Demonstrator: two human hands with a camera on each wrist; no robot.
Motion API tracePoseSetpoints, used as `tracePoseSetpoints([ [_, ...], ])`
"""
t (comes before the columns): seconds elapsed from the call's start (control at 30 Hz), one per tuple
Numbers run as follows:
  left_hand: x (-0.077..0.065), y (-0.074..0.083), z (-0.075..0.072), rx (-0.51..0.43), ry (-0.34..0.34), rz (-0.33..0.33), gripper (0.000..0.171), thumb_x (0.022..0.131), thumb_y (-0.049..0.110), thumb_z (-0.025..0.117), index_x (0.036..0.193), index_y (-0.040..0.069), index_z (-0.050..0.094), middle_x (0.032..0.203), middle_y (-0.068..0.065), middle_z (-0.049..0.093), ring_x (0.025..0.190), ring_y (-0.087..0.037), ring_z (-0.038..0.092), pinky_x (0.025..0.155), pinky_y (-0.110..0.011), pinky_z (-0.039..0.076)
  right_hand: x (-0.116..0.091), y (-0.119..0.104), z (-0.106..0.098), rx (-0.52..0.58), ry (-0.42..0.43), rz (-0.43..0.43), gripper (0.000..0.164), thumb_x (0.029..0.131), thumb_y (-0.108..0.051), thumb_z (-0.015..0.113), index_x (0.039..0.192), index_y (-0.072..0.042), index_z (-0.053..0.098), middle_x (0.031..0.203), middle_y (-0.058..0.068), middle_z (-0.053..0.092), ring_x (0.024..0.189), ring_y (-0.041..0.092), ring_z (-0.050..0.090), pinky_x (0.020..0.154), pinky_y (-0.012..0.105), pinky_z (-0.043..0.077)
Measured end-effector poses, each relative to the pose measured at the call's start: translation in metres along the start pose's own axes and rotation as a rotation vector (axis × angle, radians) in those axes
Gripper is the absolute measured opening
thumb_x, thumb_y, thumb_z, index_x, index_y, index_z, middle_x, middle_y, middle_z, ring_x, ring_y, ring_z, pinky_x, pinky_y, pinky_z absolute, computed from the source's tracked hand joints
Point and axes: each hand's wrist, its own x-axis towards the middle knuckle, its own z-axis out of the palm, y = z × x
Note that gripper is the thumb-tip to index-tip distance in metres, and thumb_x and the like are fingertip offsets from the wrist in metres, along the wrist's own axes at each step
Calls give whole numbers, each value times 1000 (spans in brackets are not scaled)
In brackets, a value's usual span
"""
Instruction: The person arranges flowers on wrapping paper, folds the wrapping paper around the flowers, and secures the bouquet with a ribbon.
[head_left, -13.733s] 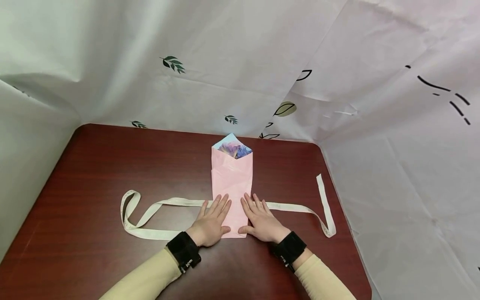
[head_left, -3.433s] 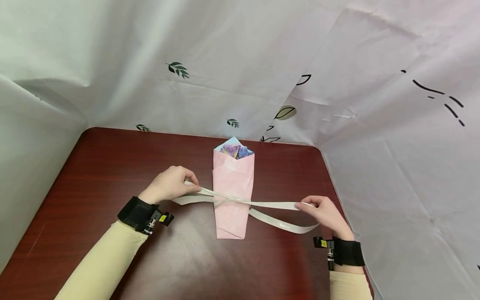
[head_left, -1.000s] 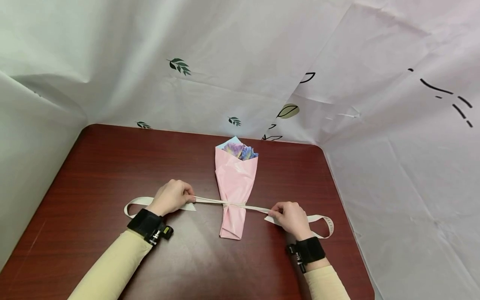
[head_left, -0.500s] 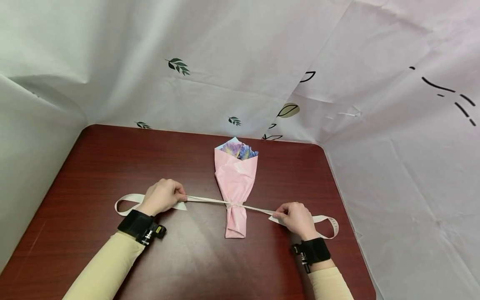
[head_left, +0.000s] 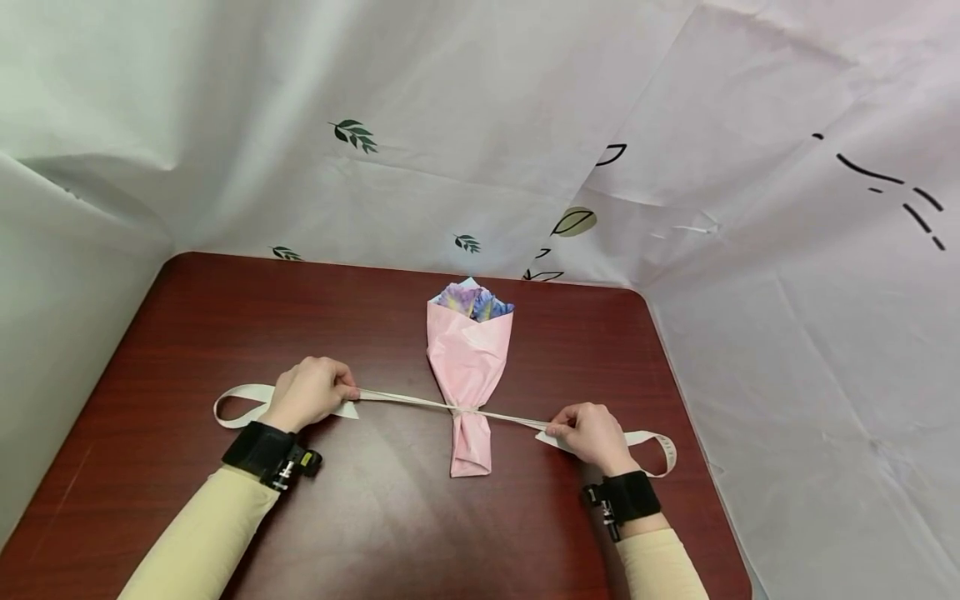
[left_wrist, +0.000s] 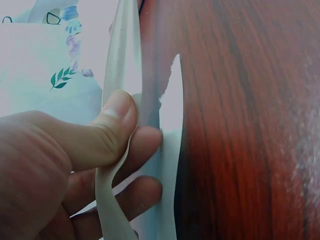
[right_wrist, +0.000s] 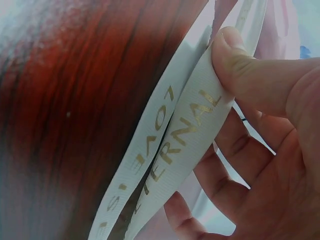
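A small bouquet (head_left: 471,350) in pink wrapping paper lies on the table, purple and blue flowers (head_left: 476,302) showing at its top. A white ribbon (head_left: 408,400) is drawn tight around its lower part, bunching the paper into a narrow waist. On the left, my left hand (head_left: 311,392) pinches one side of the ribbon between thumb and fingers. Across the bouquet, my right hand (head_left: 592,435) pinches the other side. Both stretches run taut from the waist. Beyond each hand the slack curls into a loop, its cut end beside the fingers. Gold lettering (right_wrist: 185,130) marks the ribbon.
The dark red-brown table (head_left: 405,533) has rounded far corners. A pale cloth (head_left: 420,192) with leaf prints hangs behind it and along both sides. Each wrist wears a black strap (head_left: 258,450) with a small camera.
Earlier both hands lay flat on the bouquet, then held the crossed ribbon. It has since cinched the paper. Over the last second my left hand moved left and my right hand slightly right.
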Motion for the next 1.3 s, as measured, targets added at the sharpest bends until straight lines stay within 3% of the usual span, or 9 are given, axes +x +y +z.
tracePoseSetpoints([
  [0.37,-3,-10,-7,39,38,-69,21,92,27,83,73,28,73,71,11,67,64,-16,59,56,-39,44,2,8,-5,25,-18,35,16,87,-26,90,74,-28,80,69,-15,68,66,13,54,64,33,44],
  [0.53,-8,-12,-5,64,85,-15,21,94,25,83,76,26,73,68,9,64,59,-15,55,52,-37,41,-1,3,-6,-2,-45,-21,16,88,-27,89,76,-26,79,66,-16,65,63,10,54,62,33,45],
  [0.7,-14,-12,-4,135,110,62,19,87,25,89,78,20,73,78,2,62,75,-27,60,59,-46,48,-4,-10,-11,-44,-85,-74,11,92,-31,86,89,-24,79,75,-14,64,68,9,57,66,36,49],
  [0.77,-16,-8,-5,159,109,81,18,83,27,91,88,17,77,90,-5,65,89,-33,63,69,-53,51,-5,-15,-13,-55,-86,-70,13,91,-30,87,98,-22,80,82,-10,65,74,11,59,71,38,50],
  [0.87,-17,0,-4,160,94,91,41,80,31,94,113,12,78,111,-15,68,106,-41,63,79,-61,49,-5,-22,-14,-77,-95,-77,28,89,-30,88,113,-18,80,94,-5,69,85,15,64,78,43,53],
  [0.97,-14,13,1,132,119,131,57,80,30,95,128,9,74,125,-19,67,117,-44,61,84,-62,48,-5,-31,-11,-78,-86,-108,39,87,-30,90,121,-16,79,105,0,73,97,21,68,85,47,56],
  [1.07,-8,30,10,88,174,227,57,81,25,95,131,8,73,128,-17,68,121,-42,62,88,-62,49,-2,-43,-3,-65,-43,-163,42,86,-31,91,123,-15,79,112,2,75,103,24,70,88,49,56],
  [1.17,0,47,23,59,184,310,51,82,19,94,128,9,74,125,-13,72,121,-37,64,89,-59,50,2,-56,9,-42,-20,-221,41,86,-31,91,123,-17,79,113,1,75,105,25,69,88,48,56],
  [1.3,4,53,36,70,156,328,40,82,12,92,119,11,77,115,-8,76,112,-32,67,84,-54,50,4,-70,24,-29,-12,-274,35,86,-28,92,118,-19,80,111,-1,73,108,26,67,89,47,55],
])
